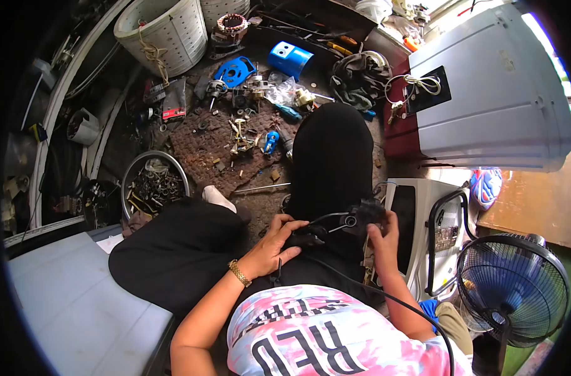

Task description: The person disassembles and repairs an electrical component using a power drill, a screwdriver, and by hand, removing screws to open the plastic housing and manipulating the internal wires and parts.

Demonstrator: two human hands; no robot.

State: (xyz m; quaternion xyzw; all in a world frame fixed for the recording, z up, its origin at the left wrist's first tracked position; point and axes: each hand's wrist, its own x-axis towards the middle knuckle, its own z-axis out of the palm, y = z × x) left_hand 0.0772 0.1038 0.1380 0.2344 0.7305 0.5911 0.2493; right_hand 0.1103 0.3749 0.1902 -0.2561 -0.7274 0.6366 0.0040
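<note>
So, on the left, a round bowl (pixel 186 183) is full of small metal bits. Past it, loose parts lie on the floor, with a flat blue plate (pixel 235 72) full of holes among them. Next comes the left hand (pixel 274 247). Its thumb and fingers are spread around a black piece (pixel 308 237), but I cannot tell how tight they are. A bit to the right, a blue shell (pixel 291 59) sits far ahead on the floor. Over the lap, a thin metal loop (pixel 350 221) reaches a dark block (pixel 368 214), and the right hand (pixel 387 238) pinches that block. The two hands are apart. On the far right stands a fan (pixel 512 291).

The work looks partway to me: the block is up in hand, but many parts lie loose and not joined. Black trousers hide the black piece's edges, and the black cord (pixel 385 292) runs out of view at the bottom.
</note>
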